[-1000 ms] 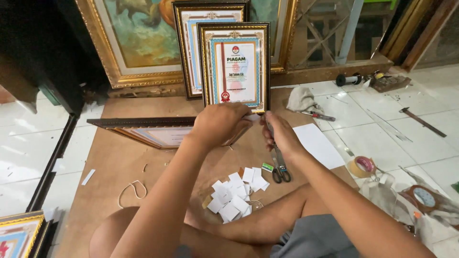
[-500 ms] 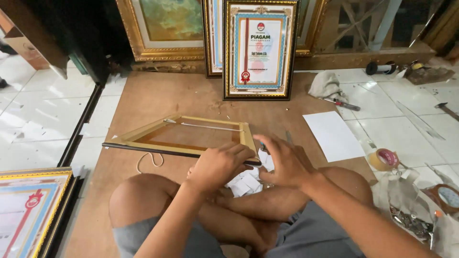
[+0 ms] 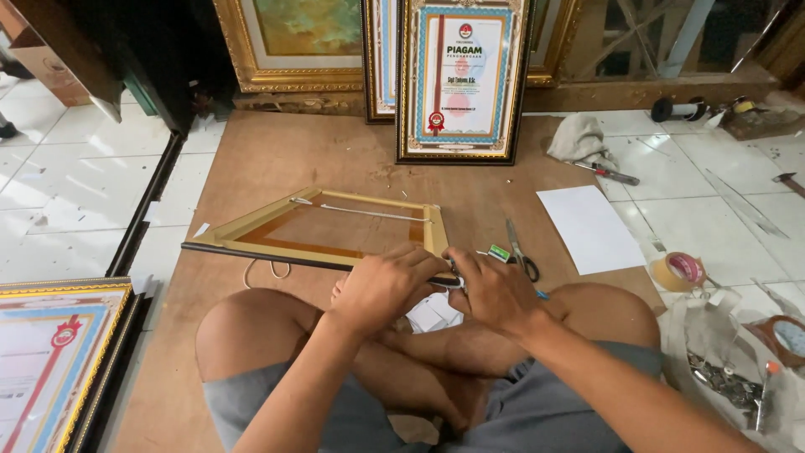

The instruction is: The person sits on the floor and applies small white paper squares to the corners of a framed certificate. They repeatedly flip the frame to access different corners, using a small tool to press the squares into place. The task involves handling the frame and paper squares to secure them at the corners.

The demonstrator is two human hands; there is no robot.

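An empty gold and black picture frame (image 3: 327, 226) lies tilted on the brown board, its near edge raised toward me. My left hand (image 3: 387, 285) grips that near black edge close to the right corner. My right hand (image 3: 495, 289) meets it at the same corner, fingers closed around the frame's edge and a small metal piece. Black-handled scissors (image 3: 520, 252) and a small green object (image 3: 500, 252) lie just beyond my right hand. White paper scraps (image 3: 434, 314) sit under my hands, above my crossed legs.
A framed certificate (image 3: 461, 80) and gold-framed pictures lean at the back. A white sheet (image 3: 589, 228), tape rolls (image 3: 679, 270), a cloth (image 3: 579, 138) and tools lie to the right. Another framed certificate (image 3: 54, 352) lies at the left on white tiles.
The frame has come down from upright and been drawn toward me. Both hands dropped from its top to its near right corner. The view tilted down toward my legs.
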